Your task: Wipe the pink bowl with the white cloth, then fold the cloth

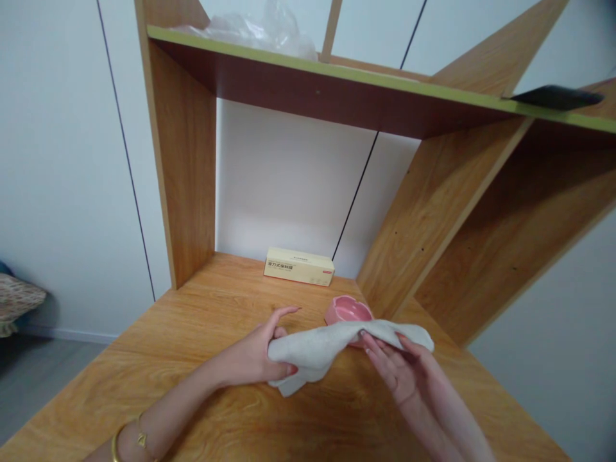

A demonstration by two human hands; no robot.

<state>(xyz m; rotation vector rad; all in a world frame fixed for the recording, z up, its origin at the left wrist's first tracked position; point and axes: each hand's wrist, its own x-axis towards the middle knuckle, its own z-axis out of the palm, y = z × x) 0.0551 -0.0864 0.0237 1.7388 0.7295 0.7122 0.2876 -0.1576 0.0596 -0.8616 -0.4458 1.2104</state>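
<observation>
A pale grey cloth point(327, 346) is stretched between my two hands just above the wooden desk point(192, 359). My left hand point(262, 353) pinches its left end with thumb and fingers, the index finger lifted. My right hand point(392, 366) holds the right end, palm turned up, fingers under the cloth. Directly behind the cloth sits a small pink bowl point(349, 311), partly hidden by it. A gold bracelet is on my left wrist.
A long cream box point(298, 266) with red print lies at the back of the desk by the white wall. Wooden uprights point(185, 160) and a slanted panel point(433, 212) flank the desk. The shelf above carries clear plastic point(260, 29) and a dark object point(553, 97).
</observation>
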